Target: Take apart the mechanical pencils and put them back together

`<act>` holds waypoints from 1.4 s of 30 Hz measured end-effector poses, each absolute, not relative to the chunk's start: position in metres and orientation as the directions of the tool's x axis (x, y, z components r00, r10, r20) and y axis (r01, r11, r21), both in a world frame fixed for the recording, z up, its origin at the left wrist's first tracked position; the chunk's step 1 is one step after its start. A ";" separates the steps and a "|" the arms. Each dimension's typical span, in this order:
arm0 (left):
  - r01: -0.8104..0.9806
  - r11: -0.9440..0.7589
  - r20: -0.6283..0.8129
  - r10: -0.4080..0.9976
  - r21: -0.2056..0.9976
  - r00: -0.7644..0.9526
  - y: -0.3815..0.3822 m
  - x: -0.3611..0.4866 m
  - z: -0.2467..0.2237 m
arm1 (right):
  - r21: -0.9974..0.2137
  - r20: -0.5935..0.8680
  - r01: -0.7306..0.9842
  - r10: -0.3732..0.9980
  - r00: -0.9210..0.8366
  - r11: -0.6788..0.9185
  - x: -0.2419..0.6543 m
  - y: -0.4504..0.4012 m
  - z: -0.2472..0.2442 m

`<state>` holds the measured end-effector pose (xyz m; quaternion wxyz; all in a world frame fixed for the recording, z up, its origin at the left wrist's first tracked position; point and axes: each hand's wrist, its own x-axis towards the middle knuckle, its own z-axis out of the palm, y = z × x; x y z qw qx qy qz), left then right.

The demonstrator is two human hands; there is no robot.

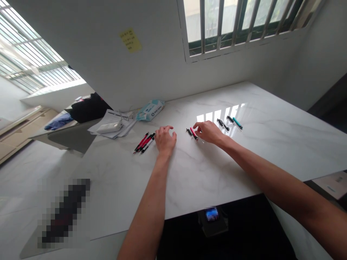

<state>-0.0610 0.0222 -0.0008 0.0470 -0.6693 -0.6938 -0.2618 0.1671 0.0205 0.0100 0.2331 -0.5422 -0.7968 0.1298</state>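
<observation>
We had our left hand [165, 141] resting on the marble tabletop [195, 180], its fingers loosely curled and holding nothing, just beside a tight bunch of red-and-black pens [143, 142]. Our right hand [208, 131] reached over a smaller group of pens [192, 133] in the middle, with the fingertips [196, 126] down at a red pen, though we could not tell whether they pinched it. Farther right lay a third group, dark pens and a teal pen [237, 123], well apart from the others. So the pens sat in three separate groups, with the middle one under our fingers. Bare marble stretched between the hands and the near edge, and also to the right. Loose papers [114, 124] and a pack of wipes [150, 110] lay along the far-left side, near the tabletop's back edge.
</observation>
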 end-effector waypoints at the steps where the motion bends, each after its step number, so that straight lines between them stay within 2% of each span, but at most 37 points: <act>1: 0.958 0.010 0.413 0.901 0.287 -0.133 0.024 -0.067 -0.001 | -0.463 0.238 0.799 0.922 -0.305 0.384 0.167 0.021 0.010; 7: 0.934 0.227 0.347 0.882 0.276 -0.317 0.030 -0.094 -0.005 | -0.478 0.254 0.778 0.912 -0.321 0.407 0.165 0.020 0.009; 12: 0.933 0.233 0.340 0.884 0.274 -0.321 0.033 -0.110 -0.006 | -0.481 0.239 0.790 0.924 -0.299 0.380 0.164 0.019 0.010; 18: 0.908 0.247 0.340 0.868 0.338 -0.363 0.035 -0.124 -0.005 | -0.485 0.232 0.794 0.930 -0.287 0.366 0.165 0.020 0.010; 21: 0.905 0.161 0.373 0.872 0.393 -0.317 0.037 -0.118 -0.004 | -0.501 0.252 0.777 0.923 -0.290 0.380 0.164 0.020 0.010; 24: 0.859 -0.041 0.438 0.872 0.511 -0.220 0.038 -0.100 -0.001 | -0.546 0.311 0.732 0.910 -0.275 0.408 0.162 0.019 0.011; 28: 0.669 -0.345 0.497 0.867 0.658 -0.042 0.029 -0.068 0.008 | -0.622 0.359 0.681 0.914 -0.190 0.386 0.158 0.017 0.015; 31: 0.495 -0.483 0.527 0.848 0.722 0.059 0.016 -0.044 0.014 | -0.648 0.387 0.656 0.909 -0.156 0.388 0.156 0.015 0.019; 36: 0.297 -0.553 0.528 0.833 0.779 0.166 0.002 -0.020 0.017 | -0.711 0.417 0.553 0.893 -0.167 0.435 0.154 0.013 0.023; 42: 0.258 -0.537 0.508 0.844 0.803 0.172 0.001 -0.016 0.016 | -0.788 0.413 0.466 0.907 -0.082 0.401 0.154 0.015 0.019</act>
